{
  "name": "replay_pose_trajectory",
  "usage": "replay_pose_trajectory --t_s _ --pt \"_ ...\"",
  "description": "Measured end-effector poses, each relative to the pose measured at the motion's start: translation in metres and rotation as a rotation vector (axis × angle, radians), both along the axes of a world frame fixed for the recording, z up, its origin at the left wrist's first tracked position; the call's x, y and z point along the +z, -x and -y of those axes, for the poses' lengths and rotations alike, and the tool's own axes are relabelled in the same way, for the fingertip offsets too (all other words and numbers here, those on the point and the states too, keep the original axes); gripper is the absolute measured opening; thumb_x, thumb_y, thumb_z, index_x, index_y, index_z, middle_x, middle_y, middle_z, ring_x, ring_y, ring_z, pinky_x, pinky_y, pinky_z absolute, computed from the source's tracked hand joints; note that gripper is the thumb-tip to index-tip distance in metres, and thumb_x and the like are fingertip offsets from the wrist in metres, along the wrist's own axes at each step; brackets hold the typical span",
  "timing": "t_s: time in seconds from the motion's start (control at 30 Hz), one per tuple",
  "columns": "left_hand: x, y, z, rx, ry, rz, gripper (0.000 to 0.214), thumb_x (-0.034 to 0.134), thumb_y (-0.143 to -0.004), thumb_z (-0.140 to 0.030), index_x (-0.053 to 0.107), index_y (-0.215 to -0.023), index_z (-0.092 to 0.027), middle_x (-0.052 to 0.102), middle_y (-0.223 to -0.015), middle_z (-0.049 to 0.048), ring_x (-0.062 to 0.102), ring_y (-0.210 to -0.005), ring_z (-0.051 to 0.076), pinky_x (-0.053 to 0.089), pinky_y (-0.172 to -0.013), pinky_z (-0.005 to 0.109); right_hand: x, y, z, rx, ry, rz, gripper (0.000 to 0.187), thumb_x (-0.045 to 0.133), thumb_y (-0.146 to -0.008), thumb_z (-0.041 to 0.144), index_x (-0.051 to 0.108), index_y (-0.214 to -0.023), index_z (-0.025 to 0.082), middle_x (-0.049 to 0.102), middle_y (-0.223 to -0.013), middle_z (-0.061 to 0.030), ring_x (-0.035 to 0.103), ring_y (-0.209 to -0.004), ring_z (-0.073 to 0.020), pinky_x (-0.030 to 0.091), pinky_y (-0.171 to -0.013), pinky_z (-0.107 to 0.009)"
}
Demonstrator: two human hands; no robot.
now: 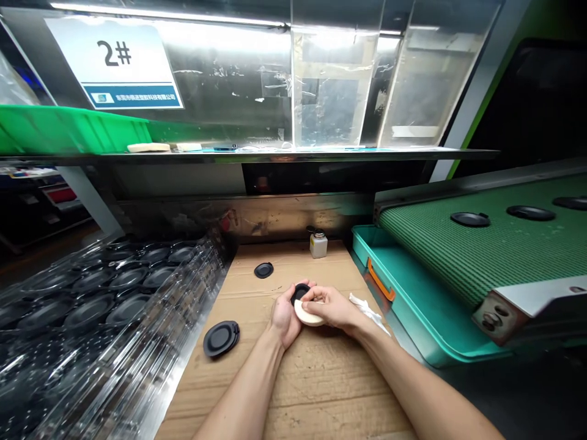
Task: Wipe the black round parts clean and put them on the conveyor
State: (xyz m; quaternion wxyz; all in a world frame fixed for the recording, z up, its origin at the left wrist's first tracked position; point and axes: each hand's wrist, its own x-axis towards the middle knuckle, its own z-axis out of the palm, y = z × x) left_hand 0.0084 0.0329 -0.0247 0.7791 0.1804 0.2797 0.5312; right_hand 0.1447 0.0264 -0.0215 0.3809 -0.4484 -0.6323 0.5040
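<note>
My left hand (285,319) cups a black round plastic lid (300,293), fingers closed around its edge. In my right hand (334,307) is a cream-coloured round sponge pad (308,315), pinched between thumb and fingers and lying against the lid, partly covering it. On the cardboard sheet (330,391), a larger black lid (221,339) lies left of my hands, and a smaller black lid (263,270) lies farther back. A crumpled white cloth or tissue (369,310) rests beside my right forearm.
A small white bottle (318,244) stands at the cardboard's back edge. Clear plastic trays (137,342) with several black lids fill the left. To the right, a green conveyor belt (458,250) carries lids above a teal bin (431,324). A metal shelf (293,156) crosses overhead with a green crate (73,131).
</note>
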Motion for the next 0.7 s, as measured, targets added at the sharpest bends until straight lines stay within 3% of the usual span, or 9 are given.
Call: replay_pose_trajectory --t_s 0.17,0.33,0.43,0.5,0.7 --pt "-0.003 -0.001 -0.001 -0.022 -0.041 -0.004 0.026 0.048 -0.088 -0.025 0.062 -0.103 -0.01 0.067 -0.105 0.0161 0.064 -0.1 0.026 0.049 -0.093 0.042 0.007 -0.011 0.0 -0.15 -0.075 0.043 0.026 0.061 -0.076 0.036 0.066 -0.091 0.016 0.066 -0.078 -0.0018 0.057 -0.065 -0.0127 0.041 -0.057 -0.022" --pt "-0.005 0.001 -0.001 -0.026 -0.004 -0.005 0.026 0.045 -0.09 -0.026 0.063 -0.099 -0.01 0.068 -0.101 0.0163 0.065 -0.097 0.027 0.05 -0.092 0.044 0.012 -0.007 0.0 -0.035 -0.154 0.216 0.02 0.059 -0.076 0.031 0.068 -0.086 0.017 0.069 -0.084 -0.0024 0.061 -0.073 -0.0156 0.045 -0.065 -0.025" --pt "-0.004 0.0 -0.002 -0.039 -0.008 0.017 0.026 0.043 -0.091 -0.025 0.063 -0.096 -0.009 0.068 -0.101 0.0168 0.065 -0.098 0.026 0.049 -0.092 0.045 0.015 -0.007 0.003 -0.217 -0.31 0.373 0.022 0.055 -0.082 0.034 0.067 -0.094 0.02 0.07 -0.089 -0.0031 0.063 -0.078 -0.0174 0.045 -0.071 -0.026" --pt "-0.004 -0.001 -0.002 -0.026 -0.008 0.02 0.027 0.042 -0.091 -0.024 0.064 -0.092 -0.008 0.069 -0.1 0.0174 0.065 -0.099 0.026 0.049 -0.093 0.043 0.017 -0.003 0.006 -0.246 -0.422 0.436 0.024 0.05 -0.087 0.037 0.065 -0.1 0.024 0.07 -0.093 -0.0026 0.063 -0.083 -0.0177 0.044 -0.074 -0.026" --pt "-0.004 0.0 -0.001 -0.003 0.003 0.033 0.03 0.042 -0.092 -0.025 0.064 -0.1 -0.007 0.069 -0.102 0.0168 0.064 -0.102 0.025 0.049 -0.095 0.04 0.014 0.017 0.012 -0.381 -0.477 0.736 0.028 0.038 -0.094 0.042 0.058 -0.108 0.028 0.07 -0.085 -0.0031 0.064 -0.075 -0.0193 0.038 -0.063 -0.025"
